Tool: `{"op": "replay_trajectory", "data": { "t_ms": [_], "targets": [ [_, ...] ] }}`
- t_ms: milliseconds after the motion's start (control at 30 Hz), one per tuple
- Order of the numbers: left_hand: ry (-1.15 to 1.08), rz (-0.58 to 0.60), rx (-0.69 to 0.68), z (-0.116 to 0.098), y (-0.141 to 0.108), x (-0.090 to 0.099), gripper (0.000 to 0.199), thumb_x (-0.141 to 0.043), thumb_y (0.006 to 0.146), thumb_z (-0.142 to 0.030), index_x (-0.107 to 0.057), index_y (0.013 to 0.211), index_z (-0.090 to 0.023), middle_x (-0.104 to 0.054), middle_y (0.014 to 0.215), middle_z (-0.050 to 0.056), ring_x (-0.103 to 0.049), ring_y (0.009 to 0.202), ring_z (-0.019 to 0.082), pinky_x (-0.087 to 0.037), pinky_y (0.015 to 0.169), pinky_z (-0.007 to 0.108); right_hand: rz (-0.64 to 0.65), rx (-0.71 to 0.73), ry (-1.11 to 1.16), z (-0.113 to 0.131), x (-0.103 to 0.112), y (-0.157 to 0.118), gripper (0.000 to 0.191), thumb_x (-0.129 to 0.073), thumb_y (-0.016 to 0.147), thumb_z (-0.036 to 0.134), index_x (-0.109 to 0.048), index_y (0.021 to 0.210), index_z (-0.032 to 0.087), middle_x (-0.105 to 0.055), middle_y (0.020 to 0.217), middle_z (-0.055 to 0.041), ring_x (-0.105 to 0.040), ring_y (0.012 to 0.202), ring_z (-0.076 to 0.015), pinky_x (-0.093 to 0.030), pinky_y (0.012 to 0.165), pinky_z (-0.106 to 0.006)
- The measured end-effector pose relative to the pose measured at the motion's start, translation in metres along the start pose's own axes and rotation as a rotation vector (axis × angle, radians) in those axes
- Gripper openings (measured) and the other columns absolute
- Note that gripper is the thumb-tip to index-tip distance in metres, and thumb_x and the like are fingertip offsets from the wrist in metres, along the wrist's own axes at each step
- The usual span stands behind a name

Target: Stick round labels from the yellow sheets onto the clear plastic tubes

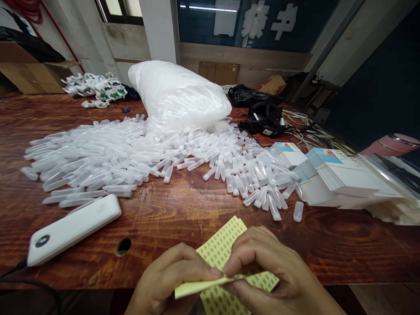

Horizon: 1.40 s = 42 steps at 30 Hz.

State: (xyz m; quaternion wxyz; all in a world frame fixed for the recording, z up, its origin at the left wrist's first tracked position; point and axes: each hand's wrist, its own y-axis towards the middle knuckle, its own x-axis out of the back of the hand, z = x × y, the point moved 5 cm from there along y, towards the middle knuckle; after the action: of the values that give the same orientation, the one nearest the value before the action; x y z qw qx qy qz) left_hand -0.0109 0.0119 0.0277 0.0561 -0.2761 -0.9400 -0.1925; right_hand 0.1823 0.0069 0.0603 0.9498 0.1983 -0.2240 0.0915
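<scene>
Yellow sheets (pixel 219 245) printed with rows of small dark oval marks are at the table's front edge, partly covered by both hands. My left hand (pixel 179 278) pinches a folded-over part of the yellow sheet between thumb and fingers. From the right, my right hand (pixel 265 267) grips the same sheet, its thumb and index finger closed at the fold, close to the left fingertips. Whether anything small sits between the right fingertips is hidden. Beyond the hands, a large pile of translucent plastic tubes (pixel 98 153) spreads over the wooden table (pixel 177 218).
A white device (pixel 75 229) with a cable lies left, near a round table hole (pixel 124 247). Behind the tubes stands a big plastic bag (pixel 180 94). Stacked cards (pixel 341 170), a pink cup (pixel 390 144) and black headgear (pixel 264 118) are at the right.
</scene>
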Motion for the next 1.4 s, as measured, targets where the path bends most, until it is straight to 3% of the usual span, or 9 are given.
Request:
{"op": "replay_trajectory", "data": {
  "t_ms": [67, 200, 333, 500, 900, 1067, 1400],
  "targets": [
    [0.005, -0.043, -0.011, -0.003, 0.003, 0.001, 0.025, -0.062, 0.105, -0.021, -0.072, 0.125, -0.034, -0.073, 0.097, 0.003, -0.074, 0.087, 0.019, -0.061, 0.078, 0.024, 0.008, 0.008, -0.009, 0.003, 0.001, 0.000, 0.021, -0.077, 0.081, 0.006, -0.070, 0.087, 0.026, -0.070, 0.078, 0.0048, -0.066, 0.073, -0.0120, -0.049, 0.075, -0.025],
    [-0.001, -0.115, 0.041, -0.004, 0.008, 0.002, 0.015, -0.064, 0.105, -0.028, -0.077, 0.111, -0.031, -0.074, 0.088, 0.002, -0.075, 0.078, 0.017, -0.061, 0.073, 0.021, 0.110, -0.129, -0.009, 0.001, 0.003, -0.001, 0.020, -0.080, 0.082, 0.012, -0.072, 0.094, 0.026, -0.074, 0.085, 0.0027, -0.069, 0.080, -0.0138, -0.050, 0.071, -0.023],
    [-0.039, -0.101, 0.015, -0.002, 0.008, 0.001, 0.020, -0.067, 0.103, -0.024, -0.076, 0.118, -0.034, -0.072, 0.092, 0.002, -0.075, 0.081, 0.018, -0.061, 0.073, 0.022, 0.119, -0.151, 0.061, -0.004, 0.005, -0.004, 0.011, -0.079, 0.087, 0.024, -0.075, 0.097, 0.027, -0.075, 0.089, -0.0001, -0.071, 0.085, -0.0166, -0.052, 0.073, -0.024],
    [-0.045, -0.055, -0.015, 0.003, 0.002, -0.001, 0.025, -0.066, 0.103, -0.019, -0.075, 0.122, -0.033, -0.070, 0.094, 0.003, -0.074, 0.083, 0.019, -0.060, 0.075, 0.023, 0.081, -0.121, 0.065, -0.008, 0.004, -0.006, 0.003, -0.079, 0.087, 0.026, -0.077, 0.088, 0.026, -0.072, 0.080, 0.0004, -0.068, 0.076, -0.0150, -0.053, 0.078, -0.026],
    [-0.025, -0.057, -0.008, -0.003, 0.002, 0.001, 0.024, -0.066, 0.103, -0.022, -0.075, 0.122, -0.033, -0.070, 0.092, 0.003, -0.074, 0.082, 0.018, -0.060, 0.075, 0.023, 0.013, -0.149, 0.073, -0.005, 0.002, -0.006, 0.009, -0.079, 0.083, 0.021, -0.073, 0.077, 0.024, -0.068, 0.074, 0.0016, -0.064, 0.066, -0.0129, -0.054, 0.077, -0.026],
    [-0.019, -0.056, -0.032, -0.006, 0.001, 0.001, 0.025, -0.065, 0.103, -0.021, -0.074, 0.122, -0.033, -0.070, 0.093, 0.003, -0.074, 0.082, 0.019, -0.061, 0.074, 0.023, 0.038, -0.188, 0.054, -0.004, 0.005, -0.007, 0.016, -0.080, 0.076, 0.012, -0.072, 0.083, 0.025, -0.069, 0.081, 0.0014, -0.066, 0.074, -0.0144, -0.051, 0.071, -0.024],
    [-0.007, -0.068, -0.015, -0.006, 0.000, 0.003, 0.021, -0.062, 0.106, -0.028, -0.075, 0.121, -0.034, -0.072, 0.091, 0.004, -0.075, 0.081, 0.019, -0.061, 0.072, 0.024, -0.012, -0.093, 0.068, 0.001, 0.005, -0.008, 0.018, -0.078, 0.080, 0.010, -0.069, 0.081, 0.025, -0.069, 0.079, 0.0038, -0.066, 0.073, -0.0123, -0.049, 0.075, -0.024]
  ]
}}
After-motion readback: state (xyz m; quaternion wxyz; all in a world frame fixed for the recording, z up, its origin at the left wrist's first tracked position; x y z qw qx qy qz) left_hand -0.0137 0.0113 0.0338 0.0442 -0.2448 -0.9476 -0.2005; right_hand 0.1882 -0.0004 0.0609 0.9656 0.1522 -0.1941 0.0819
